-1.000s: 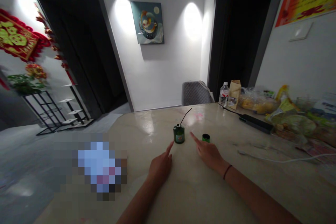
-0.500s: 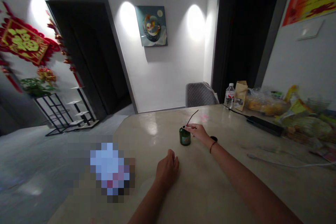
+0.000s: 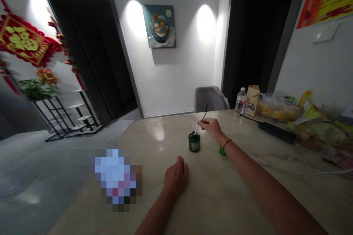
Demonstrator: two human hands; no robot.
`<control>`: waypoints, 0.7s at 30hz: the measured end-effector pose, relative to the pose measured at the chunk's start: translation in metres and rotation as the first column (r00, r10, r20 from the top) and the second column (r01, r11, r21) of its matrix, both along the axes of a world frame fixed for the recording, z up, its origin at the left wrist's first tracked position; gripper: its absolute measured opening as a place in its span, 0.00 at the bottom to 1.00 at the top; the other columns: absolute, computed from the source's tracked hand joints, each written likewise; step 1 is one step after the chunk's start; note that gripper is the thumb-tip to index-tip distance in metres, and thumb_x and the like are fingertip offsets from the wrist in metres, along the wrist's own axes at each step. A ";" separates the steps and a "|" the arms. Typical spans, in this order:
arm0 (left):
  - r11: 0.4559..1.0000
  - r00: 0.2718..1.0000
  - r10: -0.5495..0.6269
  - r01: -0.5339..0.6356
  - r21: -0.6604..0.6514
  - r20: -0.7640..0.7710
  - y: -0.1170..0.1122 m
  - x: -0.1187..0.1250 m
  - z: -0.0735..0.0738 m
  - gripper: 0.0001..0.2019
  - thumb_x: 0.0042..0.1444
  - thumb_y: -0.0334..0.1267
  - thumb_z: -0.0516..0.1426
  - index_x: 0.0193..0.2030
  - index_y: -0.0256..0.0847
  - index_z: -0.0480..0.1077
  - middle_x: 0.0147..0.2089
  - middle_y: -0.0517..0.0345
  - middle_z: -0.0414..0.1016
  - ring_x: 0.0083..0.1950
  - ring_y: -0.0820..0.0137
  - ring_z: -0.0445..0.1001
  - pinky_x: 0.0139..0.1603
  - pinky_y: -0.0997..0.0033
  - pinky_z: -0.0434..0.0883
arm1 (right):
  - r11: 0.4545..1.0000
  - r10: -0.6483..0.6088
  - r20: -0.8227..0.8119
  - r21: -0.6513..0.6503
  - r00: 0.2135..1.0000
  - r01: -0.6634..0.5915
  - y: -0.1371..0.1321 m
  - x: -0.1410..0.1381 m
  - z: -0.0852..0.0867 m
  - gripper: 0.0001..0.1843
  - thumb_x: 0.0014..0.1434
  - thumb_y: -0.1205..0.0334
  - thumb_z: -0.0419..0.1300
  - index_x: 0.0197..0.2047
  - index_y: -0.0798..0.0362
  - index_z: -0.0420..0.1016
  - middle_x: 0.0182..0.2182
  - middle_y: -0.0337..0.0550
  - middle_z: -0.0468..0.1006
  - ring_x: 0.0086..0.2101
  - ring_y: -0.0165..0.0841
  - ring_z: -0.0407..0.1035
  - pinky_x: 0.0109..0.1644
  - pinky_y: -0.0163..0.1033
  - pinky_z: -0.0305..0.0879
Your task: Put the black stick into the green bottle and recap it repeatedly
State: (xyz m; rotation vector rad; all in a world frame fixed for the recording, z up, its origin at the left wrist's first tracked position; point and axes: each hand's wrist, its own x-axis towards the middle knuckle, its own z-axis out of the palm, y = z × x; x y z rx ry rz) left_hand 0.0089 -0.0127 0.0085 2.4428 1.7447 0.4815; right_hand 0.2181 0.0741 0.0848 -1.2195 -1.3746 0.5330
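Observation:
A small dark green bottle [image 3: 194,143] with a label and an open mouth stands upright on the table. Just above it, the fingers of my right hand [image 3: 211,126] pinch a thin dark stick [image 3: 204,112] that leans up and to the right. A pale lower part of the stick reaches down to the bottle mouth; how far it goes in is hidden. My left hand [image 3: 175,177] rests on the table nearer to me, fingers curled in, touching nothing but the tabletop. Behind my right wrist, a green object [image 3: 222,151] is partly covered.
On the table's right side are a water bottle [image 3: 241,101], a paper bag [image 3: 252,100], a black power strip [image 3: 277,132], a white cable [image 3: 298,172] and bagged food [image 3: 278,110]. A blurred-out pale object [image 3: 114,174] lies left. A grey chair [image 3: 209,99] stands behind the table [image 3: 154,147].
My right hand has risen slightly from the bottle mouth, lifting the stick, which now stands steeper and shows its pale lower part. More of the green object shows by my wrist. My left hand stays put.

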 end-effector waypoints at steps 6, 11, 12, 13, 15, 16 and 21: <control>1.000 1.000 -0.022 0.022 -0.003 0.015 0.001 -0.001 0.000 0.05 0.58 0.38 0.44 0.37 0.42 0.57 0.27 0.60 0.70 0.27 0.72 0.69 0.28 0.75 0.55 | 0.976 -0.176 -0.182 0.099 0.967 0.197 -0.025 0.031 0.020 0.20 0.43 0.47 0.61 0.27 0.58 0.75 0.21 0.44 0.76 0.23 0.31 0.70 0.27 0.34 0.64; 0.999 0.997 -0.034 0.033 0.018 0.068 0.001 0.000 0.000 0.09 0.59 0.37 0.42 0.44 0.42 0.56 0.29 0.60 0.71 0.29 0.72 0.70 0.30 0.75 0.58 | 0.949 -0.292 0.060 0.143 0.954 0.282 -0.042 0.028 -0.021 0.17 0.48 0.49 0.58 0.28 0.57 0.75 0.23 0.46 0.78 0.25 0.34 0.71 0.30 0.36 0.65; 0.999 0.996 -0.041 0.039 0.019 0.083 0.001 0.000 0.000 0.10 0.59 0.36 0.42 0.46 0.42 0.55 0.29 0.60 0.71 0.29 0.72 0.70 0.30 0.76 0.58 | 0.948 -0.298 0.160 0.161 0.941 0.273 -0.045 0.026 -0.031 0.16 0.50 0.51 0.57 0.28 0.57 0.75 0.24 0.46 0.78 0.25 0.34 0.71 0.30 0.36 0.65; 0.999 0.994 -0.048 0.046 0.019 0.096 0.000 0.000 0.000 0.12 0.59 0.36 0.42 0.49 0.42 0.54 0.29 0.61 0.70 0.29 0.72 0.70 0.30 0.76 0.58 | 0.951 -0.295 0.259 0.174 0.920 0.255 -0.047 0.024 -0.040 0.15 0.51 0.53 0.57 0.28 0.56 0.75 0.25 0.47 0.78 0.26 0.34 0.71 0.31 0.36 0.64; 0.998 0.992 -0.060 0.058 0.020 0.115 0.000 0.000 0.001 0.14 0.59 0.36 0.41 0.51 0.42 0.53 0.30 0.61 0.70 0.28 0.73 0.70 0.30 0.76 0.59 | 0.965 -0.251 0.445 0.181 0.860 0.189 -0.052 0.023 -0.053 0.12 0.53 0.56 0.56 0.27 0.55 0.74 0.25 0.45 0.78 0.27 0.33 0.71 0.34 0.36 0.64; 0.998 0.991 -0.064 0.061 0.022 0.121 0.000 0.000 0.001 0.15 0.59 0.36 0.41 0.52 0.42 0.52 0.30 0.61 0.70 0.28 0.73 0.70 0.30 0.77 0.59 | 0.972 -0.226 0.526 0.176 0.820 0.155 -0.054 0.022 -0.058 0.11 0.54 0.58 0.56 0.27 0.55 0.74 0.25 0.44 0.77 0.28 0.33 0.71 0.35 0.36 0.63; 0.997 0.989 -0.069 0.065 0.032 0.130 -0.001 0.000 0.002 0.17 0.59 0.37 0.41 0.55 0.43 0.52 0.31 0.61 0.71 0.29 0.73 0.70 0.31 0.77 0.60 | 0.995 -0.076 0.897 0.098 0.436 -0.028 -0.068 0.022 -0.068 0.09 0.57 0.67 0.53 0.30 0.56 0.73 0.27 0.46 0.76 0.31 0.33 0.70 0.38 0.37 0.62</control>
